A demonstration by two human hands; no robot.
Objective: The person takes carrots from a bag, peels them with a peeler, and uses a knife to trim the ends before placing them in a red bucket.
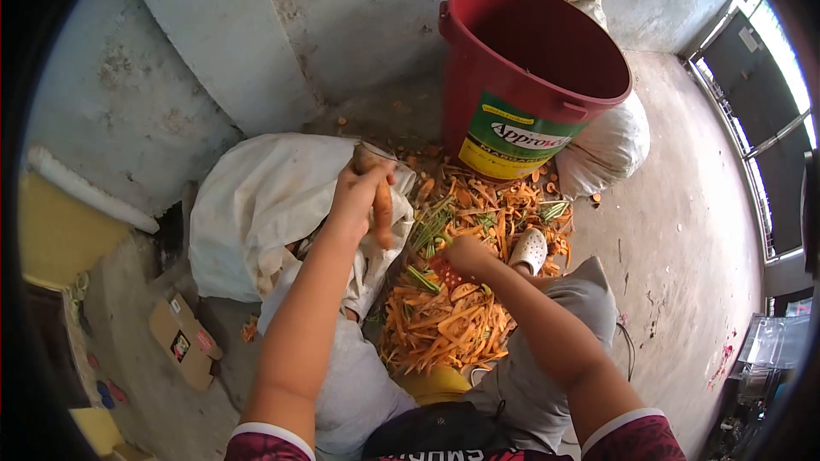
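My left hand (357, 192) is closed around carrots (383, 215); one points downward and another end sticks up above the fist. It is over the open mouth of a white sack (243, 205). My right hand (470, 258) is closed and low over a heap of orange peelings (448, 324). A blurred red thing (444, 274) shows just below its fingers, too smeared to name. Green stalks (431, 226) lie among the peelings around that hand.
A large red bucket (474, 60) with a margarine label stands behind the heap, against another white sack (611, 149). A white clog (530, 249) is on my foot beside the peelings. A flattened cardboard box (182, 341) lies at left. Concrete floor (675, 230) extends right.
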